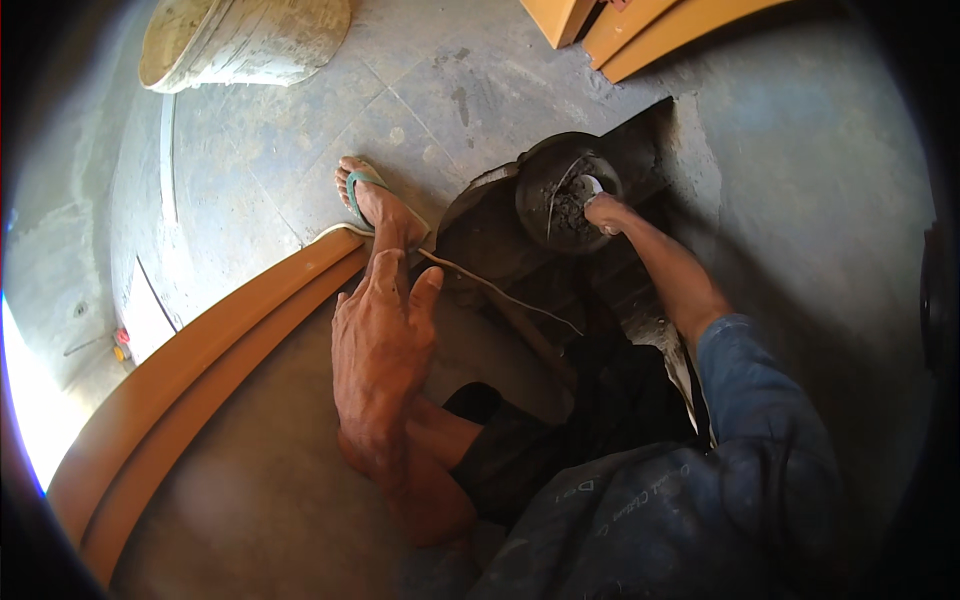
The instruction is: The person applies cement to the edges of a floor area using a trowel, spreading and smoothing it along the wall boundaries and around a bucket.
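My right hand point(605, 212) reaches into a dark round bucket point(528, 205) with a thin wire handle. Wet grey mortar point(570, 215) lies inside it. The fingers are closed around a small pale tool point(592, 184), partly sunk in the bucket; its exact kind is hard to make out. My left hand point(385, 325) hangs over my bent leg with its back upward. Its thumb stands apart from the fingers, and nothing shows in it. Just beyond it is my foot in a green flip-flop point(362, 192).
Orange-brown frame boards point(215, 325) curve along the left, and more orange boards point(640, 35) lie at the far right. A stained off-white bucket point(265, 45) stands far left. A dark opening point(480, 235) borders the mortar bucket. A thin cord point(490, 285) crosses near my foot.
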A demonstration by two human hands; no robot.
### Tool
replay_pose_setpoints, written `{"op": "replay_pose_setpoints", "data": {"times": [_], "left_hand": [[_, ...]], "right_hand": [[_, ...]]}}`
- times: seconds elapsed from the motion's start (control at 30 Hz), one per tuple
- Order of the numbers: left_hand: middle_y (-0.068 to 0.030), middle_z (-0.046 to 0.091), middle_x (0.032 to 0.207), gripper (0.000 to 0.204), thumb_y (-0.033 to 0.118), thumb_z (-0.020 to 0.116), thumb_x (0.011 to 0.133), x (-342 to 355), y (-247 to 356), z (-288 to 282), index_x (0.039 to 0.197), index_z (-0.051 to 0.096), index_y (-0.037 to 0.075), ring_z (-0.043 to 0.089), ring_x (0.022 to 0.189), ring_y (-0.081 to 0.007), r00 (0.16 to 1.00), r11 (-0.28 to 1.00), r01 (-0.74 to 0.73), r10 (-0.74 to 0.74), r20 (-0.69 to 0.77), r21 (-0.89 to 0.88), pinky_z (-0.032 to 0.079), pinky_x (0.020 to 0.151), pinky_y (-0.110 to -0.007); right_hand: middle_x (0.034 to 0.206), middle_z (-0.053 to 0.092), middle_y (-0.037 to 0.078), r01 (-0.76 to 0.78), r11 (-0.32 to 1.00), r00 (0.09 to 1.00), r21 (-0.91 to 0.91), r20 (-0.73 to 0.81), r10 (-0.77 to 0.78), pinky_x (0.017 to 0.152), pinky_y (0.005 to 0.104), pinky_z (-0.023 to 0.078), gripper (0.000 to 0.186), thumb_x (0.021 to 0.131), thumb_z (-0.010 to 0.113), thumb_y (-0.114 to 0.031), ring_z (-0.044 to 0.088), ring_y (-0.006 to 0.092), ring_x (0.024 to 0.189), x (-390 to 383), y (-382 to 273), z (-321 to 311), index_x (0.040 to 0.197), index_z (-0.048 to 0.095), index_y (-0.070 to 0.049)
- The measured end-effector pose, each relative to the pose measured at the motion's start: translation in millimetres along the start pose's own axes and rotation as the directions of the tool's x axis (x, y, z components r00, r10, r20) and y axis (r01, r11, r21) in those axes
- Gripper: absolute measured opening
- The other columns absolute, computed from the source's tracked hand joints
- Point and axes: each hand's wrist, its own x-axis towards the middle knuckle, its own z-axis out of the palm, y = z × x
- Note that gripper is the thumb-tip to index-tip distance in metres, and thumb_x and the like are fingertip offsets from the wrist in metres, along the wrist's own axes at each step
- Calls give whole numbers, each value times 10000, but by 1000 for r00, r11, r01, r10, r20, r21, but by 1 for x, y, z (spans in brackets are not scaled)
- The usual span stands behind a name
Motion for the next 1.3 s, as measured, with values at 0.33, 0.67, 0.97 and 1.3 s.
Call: {"op": "replay_pose_setpoints", "data": {"times": [0.33, 0.67, 0.97, 1.3], "left_hand": [[-246, 657, 1137, 438, 415, 502, 989, 2, -5, -8, 1244, 574, 67, 643, 1045, -401, 998, 991, 50, -45, -41, 124, 494, 877, -465], [-266, 663, 1099, 443, 431, 500, 984, 2, 2, -2, 1241, 580, 79, 637, 1049, -406, 999, 991, 14, -8, -46, 134, 486, 880, -474], [-228, 676, 1111, 424, 416, 507, 984, -7, 5, 7, 1221, 597, 77, 643, 1053, -387, 999, 982, 21, -14, -35, 187, 486, 887, -463], [-239, 679, 1099, 486, 432, 511, 969, -6, 24, 16, 1276, 556, 59, 661, 1023, -388, 999, 969, -5, -4, 36, 246, 499, 887, -470]], "right_hand": [[860, 668, 280, 76, 979, 957, 190, -289, -18, 704, 533, 546, 292, 944, 538, -262, 669, 464, 809, -162, 22, -24, 1084, 548, -7], [826, 661, 273, 29, 928, 969, 370, -240, 65, 692, 554, 531, 317, 956, 543, -334, 649, 495, 813, -167, 61, 22, 1081, 486, -48], [839, 660, 276, 53, 895, 948, 442, -305, 94, 695, 584, 505, 335, 949, 565, -376, 636, 504, 828, -169, 91, 43, 1109, 490, -92], [852, 660, 272, 46, 819, 927, 572, -329, 178, 683, 593, 490, 325, 953, 568, -355, 625, 505, 844, -172, 97, 67, 1075, 482, -66]]}}
